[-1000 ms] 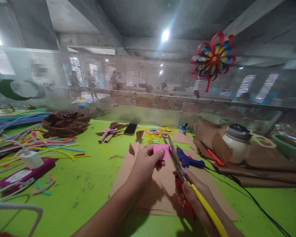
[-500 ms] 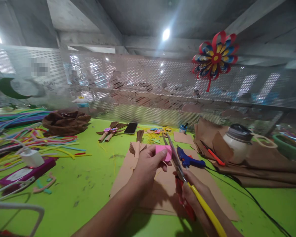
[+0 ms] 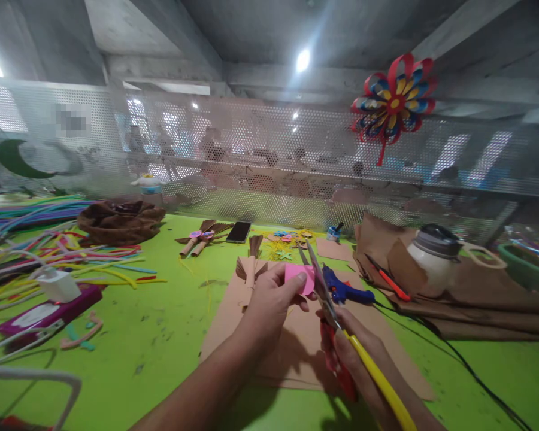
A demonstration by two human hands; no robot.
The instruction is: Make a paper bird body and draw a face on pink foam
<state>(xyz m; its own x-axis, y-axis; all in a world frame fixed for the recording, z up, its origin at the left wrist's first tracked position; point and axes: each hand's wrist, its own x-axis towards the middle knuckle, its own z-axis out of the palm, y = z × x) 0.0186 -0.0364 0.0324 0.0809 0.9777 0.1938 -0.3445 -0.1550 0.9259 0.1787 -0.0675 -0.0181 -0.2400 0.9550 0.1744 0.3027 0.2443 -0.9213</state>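
Note:
Between the thumb and fingers of my left hand is a small pink piece of paper. My right hand grips scissors with one yellow and one red handle. Their blades point away from me, slightly parted, close to the paper's right edge; whether they touch it I cannot tell. Both hands are above a brown paper sheet. A folded brown paper figure lies just beyond my left hand. Right of the blades rests a blue glue gun.
Two similar paper figures and a phone lie farther back. A lidded jar, an orange cutter and brown paper are on the right. A purple power strip and pipe cleaners lie left. The glue gun's cord crosses the right side.
My left hand and the pink paper have shifted very slightly to the right. The scissors stay in nearly the same position, still slightly parted.

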